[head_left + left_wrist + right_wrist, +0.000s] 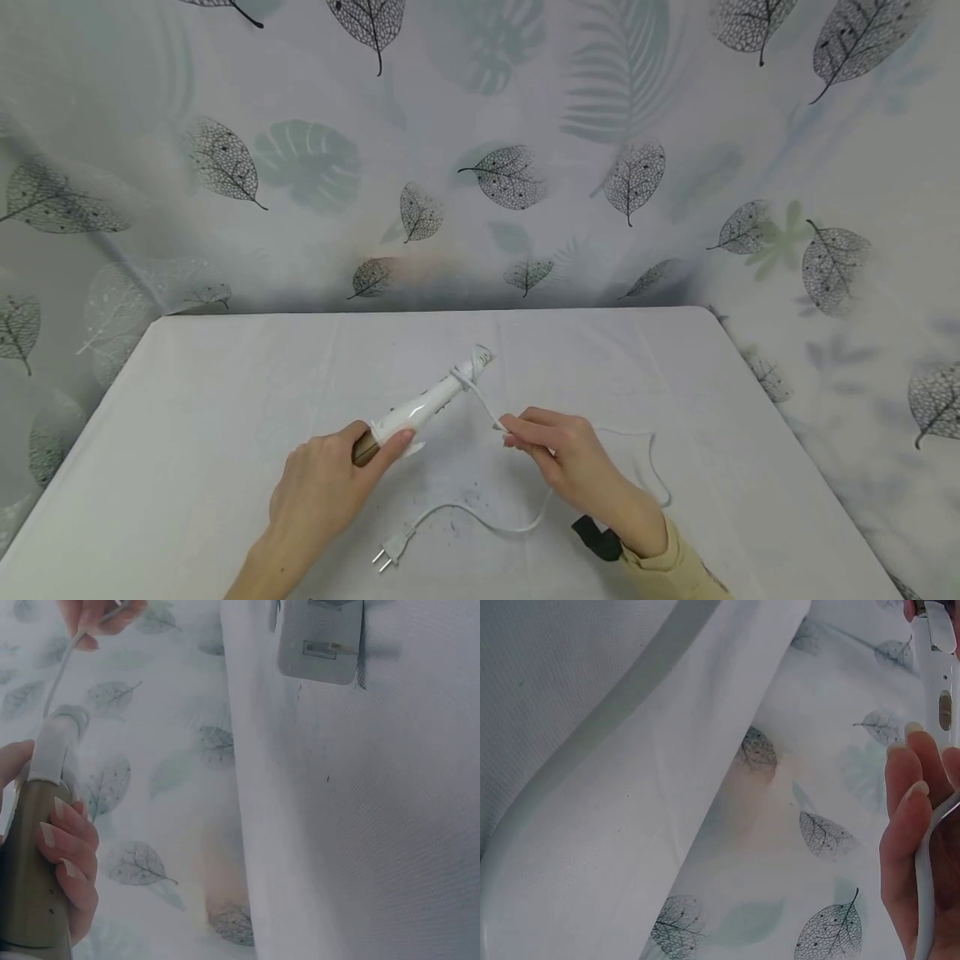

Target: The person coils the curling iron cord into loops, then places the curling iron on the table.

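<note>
Left hand [322, 479] grips appliance [423, 410], right hand [573, 454] pinches cord [486, 407]; winding looks barely begun: far end looped, plug [393, 547] length loose toward desk's [225, 400] near edge.

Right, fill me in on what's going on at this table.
A person's left hand grips the brown end of a white and brown wand-shaped device. The right hand pinches the white cord, which is looped round the device's far end. The rest of the cord trails loose, its plug lying on the white-covered table.
</note>
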Demonstrator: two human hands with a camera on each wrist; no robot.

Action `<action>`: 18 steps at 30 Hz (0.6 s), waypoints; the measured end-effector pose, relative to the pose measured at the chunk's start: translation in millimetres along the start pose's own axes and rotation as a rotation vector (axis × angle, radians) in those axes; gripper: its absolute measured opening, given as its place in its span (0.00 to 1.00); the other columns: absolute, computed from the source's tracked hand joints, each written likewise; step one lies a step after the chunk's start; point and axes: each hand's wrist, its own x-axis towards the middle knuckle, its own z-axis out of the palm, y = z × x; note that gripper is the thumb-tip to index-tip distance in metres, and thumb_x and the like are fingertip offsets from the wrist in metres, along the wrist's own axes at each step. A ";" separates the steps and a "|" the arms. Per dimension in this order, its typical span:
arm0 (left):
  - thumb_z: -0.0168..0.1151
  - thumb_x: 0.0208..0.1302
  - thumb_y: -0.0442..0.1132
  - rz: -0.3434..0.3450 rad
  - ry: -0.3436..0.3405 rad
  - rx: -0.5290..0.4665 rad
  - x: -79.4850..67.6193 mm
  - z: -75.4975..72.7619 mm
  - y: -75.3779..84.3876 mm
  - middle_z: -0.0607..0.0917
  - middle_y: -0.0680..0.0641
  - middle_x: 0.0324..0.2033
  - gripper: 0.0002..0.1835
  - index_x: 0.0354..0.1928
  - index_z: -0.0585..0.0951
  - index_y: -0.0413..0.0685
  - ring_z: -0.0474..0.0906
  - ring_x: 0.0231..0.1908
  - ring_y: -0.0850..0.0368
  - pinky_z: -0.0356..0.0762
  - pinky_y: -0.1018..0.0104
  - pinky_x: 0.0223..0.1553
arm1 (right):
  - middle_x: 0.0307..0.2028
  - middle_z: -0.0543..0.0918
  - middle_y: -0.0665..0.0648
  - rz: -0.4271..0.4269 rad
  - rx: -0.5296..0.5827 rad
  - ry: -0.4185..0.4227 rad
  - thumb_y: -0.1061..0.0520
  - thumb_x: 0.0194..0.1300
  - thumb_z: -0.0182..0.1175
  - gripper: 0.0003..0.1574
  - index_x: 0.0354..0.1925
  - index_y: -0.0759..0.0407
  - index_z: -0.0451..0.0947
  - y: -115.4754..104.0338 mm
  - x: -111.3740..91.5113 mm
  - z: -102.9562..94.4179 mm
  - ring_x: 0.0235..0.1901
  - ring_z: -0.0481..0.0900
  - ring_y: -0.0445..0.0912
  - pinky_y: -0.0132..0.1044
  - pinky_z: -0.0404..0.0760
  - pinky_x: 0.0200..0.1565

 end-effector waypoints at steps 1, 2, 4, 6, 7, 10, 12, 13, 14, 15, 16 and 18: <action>0.54 0.64 0.73 0.000 -0.003 -0.004 -0.1 -0.3 0.3 0.57 0.57 0.14 0.33 0.20 0.67 0.52 0.54 0.15 0.64 0.51 0.70 0.17 | 0.33 0.85 0.52 -0.005 0.002 -0.018 0.80 0.54 0.63 0.27 0.52 0.66 0.83 0.4 -0.6 0.1 0.31 0.83 0.40 0.22 0.76 0.33; 0.54 0.64 0.73 -0.002 -0.008 -0.007 -0.2 -0.4 0.7 0.57 0.57 0.14 0.32 0.20 0.67 0.52 0.54 0.15 0.64 0.52 0.70 0.17 | 0.33 0.85 0.51 -0.007 -0.002 -0.035 0.80 0.54 0.62 0.28 0.52 0.65 0.83 0.7 -1.2 0.2 0.31 0.83 0.40 0.22 0.75 0.33; 0.55 0.63 0.72 -0.003 -0.010 -0.014 -0.5 -0.3 1.1 0.57 0.57 0.14 0.32 0.20 0.67 0.52 0.54 0.15 0.64 0.52 0.70 0.17 | 0.33 0.85 0.51 -0.013 -0.019 -0.064 0.82 0.52 0.61 0.31 0.52 0.63 0.83 2.2 -2.2 1.1 0.30 0.83 0.39 0.21 0.75 0.33; 0.55 0.63 0.72 -0.001 -0.013 -0.020 -1.2 -0.2 2.2 0.57 0.57 0.14 0.32 0.20 0.68 0.53 0.55 0.15 0.64 0.52 0.70 0.17 | 0.32 0.85 0.50 0.007 -0.045 -0.081 0.82 0.52 0.62 0.30 0.51 0.61 0.84 3.3 -2.9 1.7 0.30 0.82 0.39 0.22 0.75 0.33; 0.56 0.63 0.72 0.004 -0.011 -0.022 -1.6 0.0 2.7 0.57 0.57 0.14 0.32 0.20 0.68 0.53 0.55 0.15 0.63 0.52 0.70 0.17 | 0.32 0.85 0.50 0.022 -0.063 -0.084 0.81 0.52 0.63 0.29 0.50 0.61 0.85 3.7 -3.3 2.1 0.30 0.82 0.38 0.22 0.75 0.33; 0.57 0.62 0.72 0.034 0.005 -0.022 -2.7 1.4 3.6 0.57 0.58 0.14 0.31 0.20 0.67 0.54 0.55 0.15 0.64 0.52 0.70 0.17 | 0.33 0.86 0.49 0.077 -0.094 -0.099 0.76 0.53 0.67 0.23 0.47 0.62 0.87 3.0 -3.9 2.5 0.30 0.83 0.38 0.23 0.76 0.32; 0.59 0.62 0.70 0.069 0.022 -0.021 -3.2 2.9 3.5 0.56 0.59 0.14 0.30 0.19 0.66 0.55 0.54 0.15 0.65 0.52 0.71 0.17 | 0.33 0.87 0.49 0.091 -0.118 -0.097 0.73 0.53 0.70 0.19 0.45 0.62 0.87 2.1 -4.2 3.2 0.29 0.83 0.37 0.22 0.75 0.31; 0.60 0.62 0.70 0.089 0.032 -0.020 -3.4 3.8 3.2 0.56 0.60 0.14 0.30 0.18 0.66 0.56 0.53 0.15 0.66 0.52 0.71 0.17 | 0.32 0.87 0.49 0.091 -0.134 -0.094 0.70 0.53 0.71 0.17 0.44 0.61 0.88 2.0 -4.4 3.9 0.28 0.82 0.36 0.22 0.74 0.30; 0.61 0.61 0.69 0.110 0.040 -0.021 -3.6 4.7 2.8 0.55 0.60 0.14 0.30 0.18 0.65 0.56 0.52 0.15 0.67 0.51 0.72 0.17 | 0.31 0.87 0.48 0.089 -0.148 -0.090 0.68 0.53 0.71 0.15 0.42 0.61 0.88 2.1 -4.5 4.6 0.26 0.81 0.35 0.22 0.74 0.29; 0.63 0.61 0.68 0.131 0.048 -0.027 -3.7 5.7 2.4 0.54 0.61 0.14 0.30 0.18 0.64 0.57 0.51 0.15 0.68 0.51 0.72 0.18 | 0.31 0.87 0.48 0.086 -0.165 -0.087 0.66 0.53 0.72 0.14 0.42 0.60 0.88 2.4 -4.8 5.4 0.25 0.80 0.35 0.22 0.73 0.28; 0.64 0.61 0.67 0.149 0.051 -0.036 -4.0 6.7 2.2 0.54 0.62 0.14 0.30 0.17 0.64 0.57 0.50 0.15 0.69 0.50 0.73 0.18 | 0.30 0.86 0.47 0.085 -0.181 -0.083 0.63 0.54 0.72 0.13 0.41 0.59 0.88 2.9 -4.9 6.2 0.23 0.78 0.33 0.21 0.72 0.27; 0.65 0.61 0.65 0.191 0.047 -0.065 -4.9 8.9 2.1 0.53 0.63 0.14 0.28 0.17 0.65 0.58 0.49 0.16 0.71 0.50 0.74 0.18 | 0.28 0.86 0.46 0.090 -0.203 -0.085 0.61 0.54 0.73 0.11 0.39 0.58 0.88 4.6 -5.8 7.8 0.22 0.76 0.32 0.21 0.71 0.27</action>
